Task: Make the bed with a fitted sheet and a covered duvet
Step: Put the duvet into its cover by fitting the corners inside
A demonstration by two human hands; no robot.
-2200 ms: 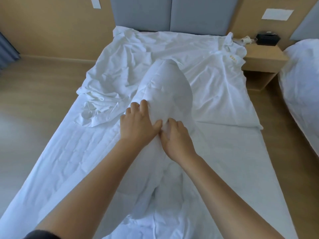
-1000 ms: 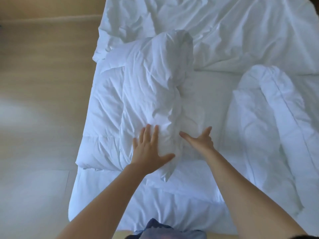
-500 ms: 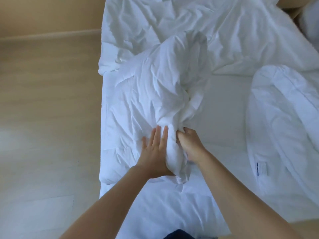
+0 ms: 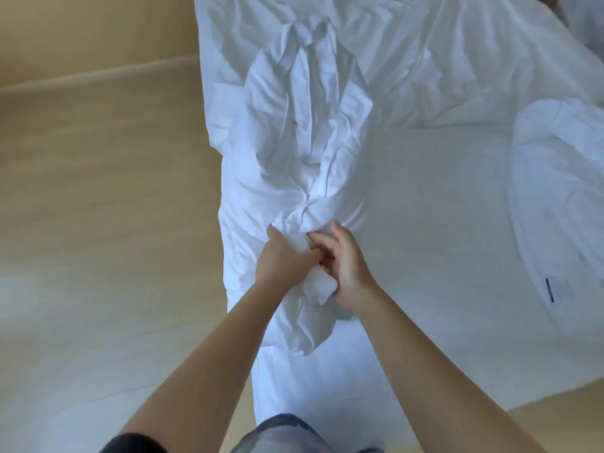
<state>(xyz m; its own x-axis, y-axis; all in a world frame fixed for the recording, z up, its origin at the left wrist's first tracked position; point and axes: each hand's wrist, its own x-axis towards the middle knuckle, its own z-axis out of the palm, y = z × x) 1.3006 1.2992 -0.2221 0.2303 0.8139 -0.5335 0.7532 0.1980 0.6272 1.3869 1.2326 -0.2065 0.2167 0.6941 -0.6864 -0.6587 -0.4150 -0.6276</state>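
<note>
Both arms are uncovered from the grip back toward the body. The left forearm point(image 4: 215, 354) and right forearm point(image 4: 421, 361) are bare along their whole visible length, as are the left hand point(image 4: 281, 253) and right hand point(image 4: 351, 266). Far back from the grip, at the upper end of the left arm, the rounded edge of a plain black sleeve point(image 4: 134, 444) shows. Between the two arms, well behind the grip and nearest the body, is a patch of faded blue garment point(image 4: 281, 433). It is mottled pale and darker like worn denim, but which piece of clothing it is cannot be told.
</note>
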